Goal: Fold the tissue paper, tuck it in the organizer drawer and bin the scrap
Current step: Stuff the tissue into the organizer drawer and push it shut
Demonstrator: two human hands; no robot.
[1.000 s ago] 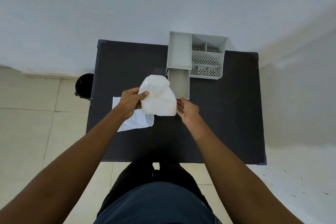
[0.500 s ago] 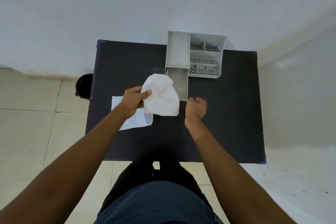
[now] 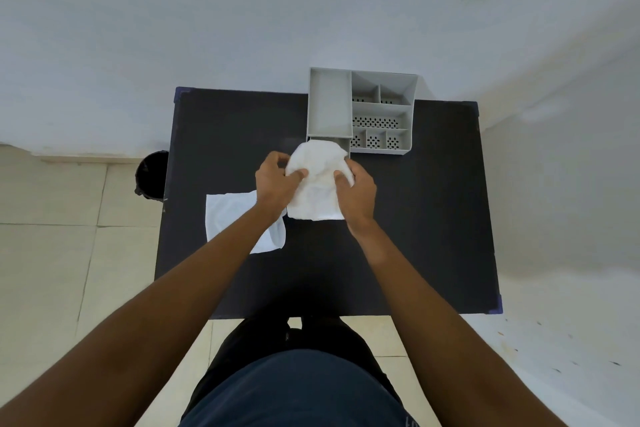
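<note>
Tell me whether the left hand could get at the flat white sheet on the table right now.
Probably not yet: the left hand is gripping the tissue paper. The flat sheet lies uncovered just below its forearm.

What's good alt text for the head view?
Both hands, left hand and right hand, grip a white tissue over a black table, before a grey organizer; another white sheet lies left.

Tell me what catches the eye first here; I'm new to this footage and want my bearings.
The white tissue paper stands out, bunched between the left hand and right hand above the middle of the black table. Just behind it sits the grey organizer, with its drawer mostly hidden by the tissue. A second white sheet lies flat on the table's left.
</note>
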